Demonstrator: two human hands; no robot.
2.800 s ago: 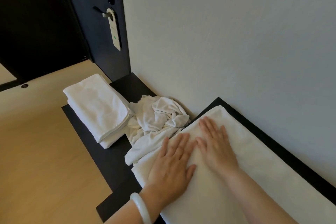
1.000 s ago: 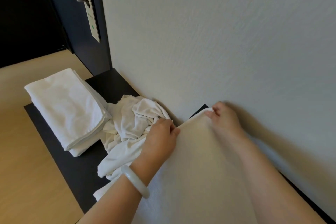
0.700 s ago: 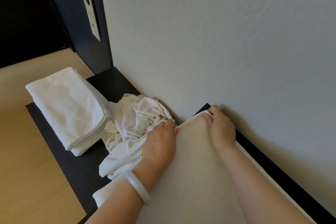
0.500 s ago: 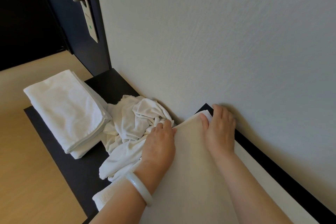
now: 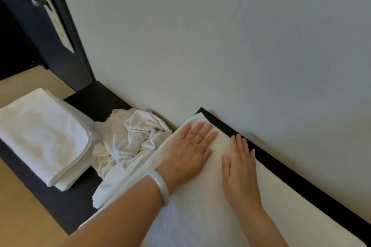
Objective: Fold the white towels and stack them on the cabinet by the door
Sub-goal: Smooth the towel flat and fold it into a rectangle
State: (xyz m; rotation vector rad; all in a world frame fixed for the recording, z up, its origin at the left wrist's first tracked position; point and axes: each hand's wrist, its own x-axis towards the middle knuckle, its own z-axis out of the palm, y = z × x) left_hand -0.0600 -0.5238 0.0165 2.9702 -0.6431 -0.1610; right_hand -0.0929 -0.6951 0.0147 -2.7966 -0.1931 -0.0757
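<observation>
You are partway through, by the look of it: a folded stack (image 5: pixel 44 136) of white towels already sits square on the dark worktop (image 5: pixel 60 202) at about nine o'clock from your hands, toward the door (image 5: pixel 24 26). How many it holds is hard to tell, though several layered edges show along its near side. Between that stack and your hands, at roughly ten o'clock, a crumpled towel (image 5: pixel 132 138) lies in a loose, creased heap against the wall (image 5: pixel 220 36), so that one at least is left to do. The long towel (image 5: pixel 200 216) you are working on stretches along the worktop from twelve o'clock back toward five, parallel to the wall, with a strip of black surface showing beside it. Your left hand (image 5: pixel 190 150) and right hand (image 5: pixel 240 164) both lie flat on its far end, fingers straight and lightly spread, gripping nothing, side by side and just apart. The cloth looks soft and thick with a fine terry nap, its far corner rounded instead of crisp; the worktop is smooth, matte and hard-edged. I judge this towel needs more folds before it joins the stack.
</observation>
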